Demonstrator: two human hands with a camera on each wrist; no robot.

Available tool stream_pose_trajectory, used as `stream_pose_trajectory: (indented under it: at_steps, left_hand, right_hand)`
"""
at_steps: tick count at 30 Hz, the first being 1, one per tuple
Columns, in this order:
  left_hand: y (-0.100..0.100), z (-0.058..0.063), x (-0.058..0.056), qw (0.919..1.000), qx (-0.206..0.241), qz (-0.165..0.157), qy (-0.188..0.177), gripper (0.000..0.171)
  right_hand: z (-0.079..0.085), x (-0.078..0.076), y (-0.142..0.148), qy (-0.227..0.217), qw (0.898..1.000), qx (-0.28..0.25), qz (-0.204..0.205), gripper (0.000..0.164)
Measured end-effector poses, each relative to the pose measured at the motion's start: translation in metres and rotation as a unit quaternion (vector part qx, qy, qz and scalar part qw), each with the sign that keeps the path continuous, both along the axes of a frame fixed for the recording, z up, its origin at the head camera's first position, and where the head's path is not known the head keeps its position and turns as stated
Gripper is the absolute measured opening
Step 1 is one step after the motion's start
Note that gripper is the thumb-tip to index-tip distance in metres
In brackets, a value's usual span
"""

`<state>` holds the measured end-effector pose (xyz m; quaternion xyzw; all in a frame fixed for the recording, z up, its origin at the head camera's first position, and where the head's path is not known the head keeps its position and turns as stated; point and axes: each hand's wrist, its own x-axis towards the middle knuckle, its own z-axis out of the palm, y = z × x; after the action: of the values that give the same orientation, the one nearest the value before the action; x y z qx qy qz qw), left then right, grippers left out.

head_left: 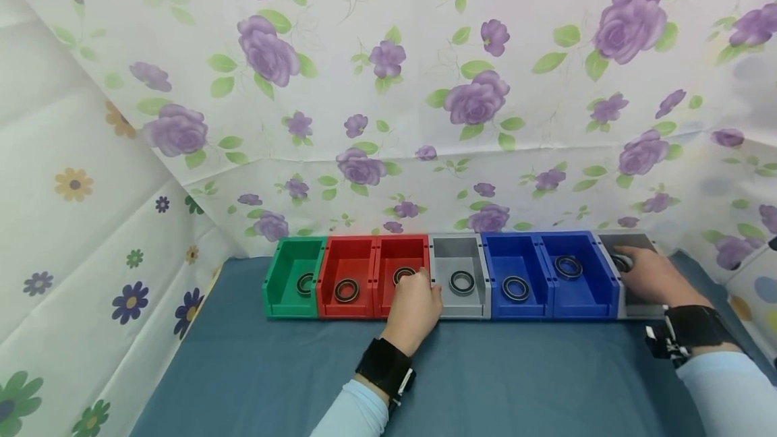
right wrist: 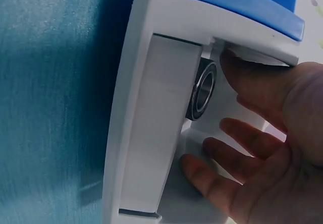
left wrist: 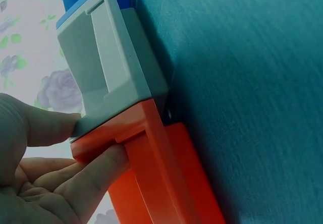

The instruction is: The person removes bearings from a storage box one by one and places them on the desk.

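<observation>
My left hand [head_left: 415, 305] pinches the adjoining side walls of a red bin [head_left: 388, 245] and a grey bin [head_left: 446, 246]. In the left wrist view the thumb presses the grey side and a finger [left wrist: 103, 176] reaches inside the red one. Beside that hand, a ball bearing [head_left: 403, 272] lies in the red bin, partly hidden. My right hand [head_left: 658, 275] reaches into the grey bin [right wrist: 133, 133] at the right end, its fingers spread. A bearing [right wrist: 204, 90] there leans near the front wall, between thumb and fingers, apparently not gripped.
Other bins stand in the same row: green [head_left: 291, 251], red [head_left: 349, 248] and two blue ones [head_left: 506, 248], each with a bearing inside. A bearing [head_left: 462, 282] also lies in the middle grey bin. Flowered cloth [head_left: 388, 120] rises behind the blue-grey tabletop [head_left: 516, 376].
</observation>
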<state>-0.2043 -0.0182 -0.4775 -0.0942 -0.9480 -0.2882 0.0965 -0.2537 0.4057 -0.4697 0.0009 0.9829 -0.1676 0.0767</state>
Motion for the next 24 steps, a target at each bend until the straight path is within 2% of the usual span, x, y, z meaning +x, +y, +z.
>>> stream_pose_trajectory:
  at_steps: [7,12,20,24]
  left_hand:
    - [-0.001,0.002,0.000,1.0000,-0.006,-0.001,0.004,0.030]
    - [-0.001,0.001,0.000,0.9999,-0.010,0.001,0.006,0.031]
    - [-0.001,0.002,-0.001,1.0000,-0.005,0.001,0.002,0.033]
    - [-0.001,0.002,-0.001,1.0000,0.003,0.002,-0.001,0.037]
  right_hand:
    - [0.001,-0.005,0.000,-0.040,0.999,-0.019,-0.010,0.061]
    - [0.001,-0.008,0.001,-0.059,0.998,-0.034,-0.001,0.064]
    - [-0.008,-0.009,0.005,-0.056,0.998,-0.009,0.020,0.058]
    - [-0.016,-0.010,0.006,-0.051,0.999,-0.003,0.016,0.057]
